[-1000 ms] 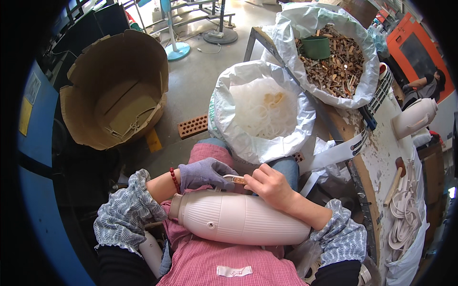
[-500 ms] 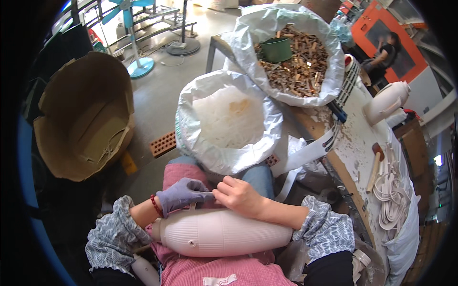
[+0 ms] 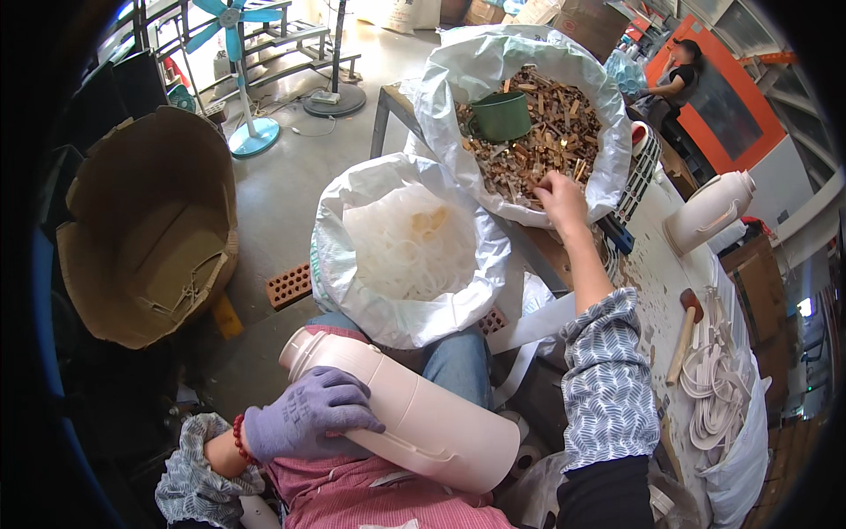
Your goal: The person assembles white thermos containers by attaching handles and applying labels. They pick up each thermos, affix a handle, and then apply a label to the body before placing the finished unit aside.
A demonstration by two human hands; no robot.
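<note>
A pale pink thermos-flask body (image 3: 441, 410) with a side handle lies tilted across my lap, its narrower neck toward the upper left. My left hand (image 3: 317, 413), in a purple glove, is closed around it by the upper end of the handle. At arm's length, my bare right hand (image 3: 564, 201) is at the near side of a white sack (image 3: 445, 97) filled with small brown and amber pieces (image 3: 560, 128). Its fingers are bent and pinched together over those pieces; anything between them is too small to make out. A green tub (image 3: 500, 117) sits on the pieces.
Before my knees stands another white sack (image 3: 330, 189) with translucent rings. A large cardboard box (image 3: 79, 273) is at left, a blue fan (image 3: 254, 137) behind. On the right-hand bench are another pink flask (image 3: 709, 212), a mallet (image 3: 686, 339) and pale straps (image 3: 716, 388). Someone sits far right.
My right hand has left the flask and reached forward to the sack of brown pieces. The flask has turned, handle now showing, neck raised; my left hand has shifted onto its side.
</note>
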